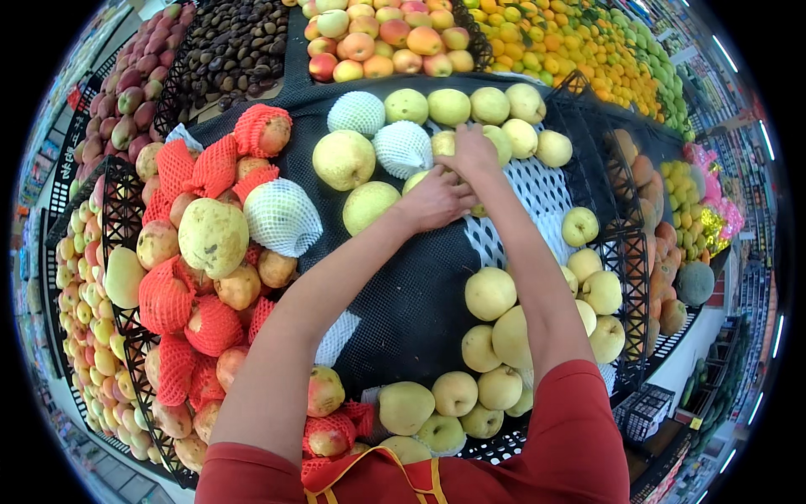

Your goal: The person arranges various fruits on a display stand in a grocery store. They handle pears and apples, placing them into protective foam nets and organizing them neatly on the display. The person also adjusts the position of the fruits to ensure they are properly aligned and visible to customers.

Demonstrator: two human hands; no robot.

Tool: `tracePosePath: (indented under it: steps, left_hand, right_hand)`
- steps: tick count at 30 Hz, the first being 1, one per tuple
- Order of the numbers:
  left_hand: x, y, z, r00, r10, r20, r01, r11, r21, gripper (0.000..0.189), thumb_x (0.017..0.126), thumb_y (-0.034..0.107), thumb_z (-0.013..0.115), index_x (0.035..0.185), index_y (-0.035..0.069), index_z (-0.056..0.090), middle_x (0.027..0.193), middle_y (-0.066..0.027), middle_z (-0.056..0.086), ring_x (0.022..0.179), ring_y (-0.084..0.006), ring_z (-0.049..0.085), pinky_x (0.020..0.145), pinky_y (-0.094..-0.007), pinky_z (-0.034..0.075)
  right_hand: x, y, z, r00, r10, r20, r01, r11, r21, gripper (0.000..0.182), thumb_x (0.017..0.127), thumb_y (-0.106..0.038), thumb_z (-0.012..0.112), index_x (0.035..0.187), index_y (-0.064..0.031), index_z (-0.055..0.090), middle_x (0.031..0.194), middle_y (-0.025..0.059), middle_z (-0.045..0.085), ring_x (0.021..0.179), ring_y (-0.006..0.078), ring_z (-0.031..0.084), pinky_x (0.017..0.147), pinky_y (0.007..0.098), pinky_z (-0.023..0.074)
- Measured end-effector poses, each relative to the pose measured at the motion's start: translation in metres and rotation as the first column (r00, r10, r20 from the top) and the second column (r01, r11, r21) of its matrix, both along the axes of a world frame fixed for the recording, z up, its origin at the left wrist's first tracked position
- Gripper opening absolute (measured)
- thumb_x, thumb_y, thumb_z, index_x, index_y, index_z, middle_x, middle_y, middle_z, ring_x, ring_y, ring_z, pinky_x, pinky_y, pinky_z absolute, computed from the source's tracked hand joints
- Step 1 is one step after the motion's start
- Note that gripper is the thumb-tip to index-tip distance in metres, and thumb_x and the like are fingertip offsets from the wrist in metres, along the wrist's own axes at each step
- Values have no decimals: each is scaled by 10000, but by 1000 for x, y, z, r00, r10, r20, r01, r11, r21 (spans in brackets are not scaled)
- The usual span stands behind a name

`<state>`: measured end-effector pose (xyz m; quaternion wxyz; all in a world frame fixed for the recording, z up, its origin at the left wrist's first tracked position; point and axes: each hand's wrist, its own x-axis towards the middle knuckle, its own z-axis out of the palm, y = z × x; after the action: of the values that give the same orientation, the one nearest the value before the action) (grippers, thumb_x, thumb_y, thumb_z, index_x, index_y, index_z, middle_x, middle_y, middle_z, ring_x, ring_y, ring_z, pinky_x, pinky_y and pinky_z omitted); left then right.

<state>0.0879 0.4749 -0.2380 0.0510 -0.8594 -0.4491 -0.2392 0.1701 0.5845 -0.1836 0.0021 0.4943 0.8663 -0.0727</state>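
Note:
Both hands reach into round yellow-green pears at the upper middle of a display lined with black mesh matting [403, 296]. My left hand [437, 200] is bent over the fruit, palm down. A yellow-green pear [414, 181] shows at its left edge, and a bit of yellow fruit [478, 210] beneath its fingers. My right hand [473, 151] lies just beyond, its fingers between a pear [443, 143] on the left and another pear [499, 145] on the right. My palms are hidden, so any grip is unclear. A pear in white foam netting [403, 150] sits left of the hands.
Pomegranates, many in red foam nets [214, 324], are heaped on the left with a large netted fruit [283, 217]. More pears [490, 293] lie at the near right beside white foam sheeting [535, 195]. Black lattice dividers [630, 283] edge the bay. Apples [390, 38] and oranges [554, 50] lie beyond.

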Motion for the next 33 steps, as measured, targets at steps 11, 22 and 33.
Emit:
tracePosePath:
  steps: [11,22,33]
  left_hand:
    - [3,3,4,1000,8,18,-9,999,40,242,894,318,605,1082,168,630,1114,1,602,1097,-235,549,972,-429,431]
    - [-2,0,10,997,79,-9,-79,994,-76,510,923,311,585,1411,191,495,1491,-8,457,1012,-220,574,871,-414,463]
    - [1,2,16,995,93,-40,-96,992,-83,524,922,315,596,1415,182,475,1492,-10,455,991,-212,588,919,-376,472]
  right_hand:
    - [2,15,3,920,345,185,-355,935,19,355,792,-191,726,1095,-24,644,1055,157,696,1032,316,659,854,400,552]
    - [77,29,5,799,302,-520,-254,953,164,496,811,-198,708,1271,-57,587,1275,165,589,1201,335,552,1037,402,442]
    - [270,36,-11,881,-436,186,426,900,92,870,697,-386,857,1397,-123,412,1383,196,396,1171,417,548,939,466,516]
